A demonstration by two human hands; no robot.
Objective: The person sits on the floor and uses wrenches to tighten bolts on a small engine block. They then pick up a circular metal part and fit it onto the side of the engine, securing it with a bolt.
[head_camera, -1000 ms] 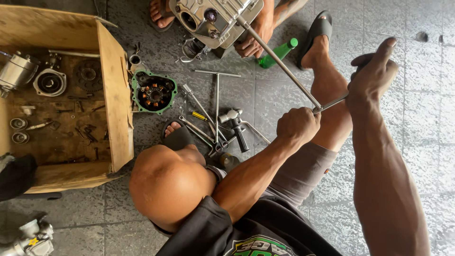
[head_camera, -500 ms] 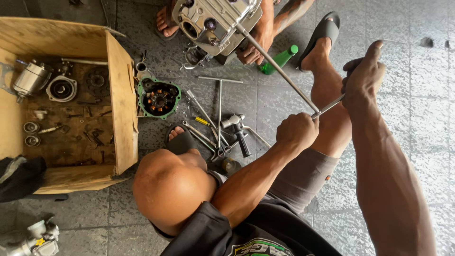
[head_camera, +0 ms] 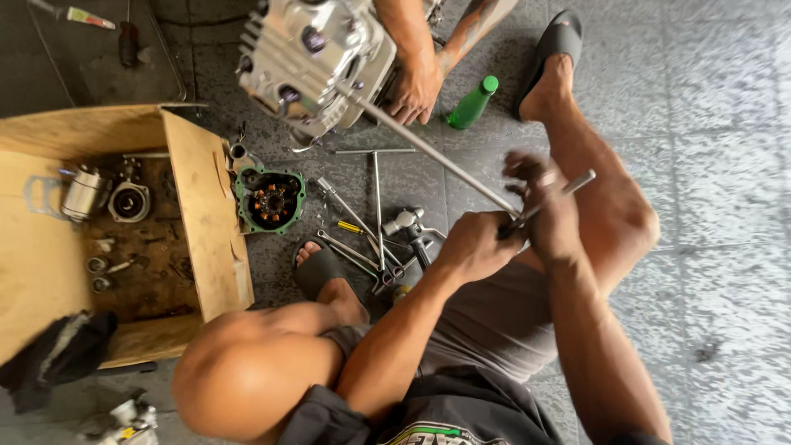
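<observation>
Several metal parts [head_camera: 128, 202] fill the wooden box [head_camera: 202, 214].

Engine block [head_camera: 309, 58] cut off by the top edge, upper part out of sight. Co-worker's hand [head_camera: 416, 86] on it, arm leaving frame at the top. Right hand [head_camera: 548, 210] motion-blurred, fingers indistinct, grip on the T-handle wrench [head_camera: 437, 155] hard to read. Wrench tip hidden against the engine. Left hand [head_camera: 476, 243] covering the handle's crossing. Small parts in the wooden crate [head_camera: 202, 222] too small to identify. Shirt print cut off at the bottom edge.
</observation>
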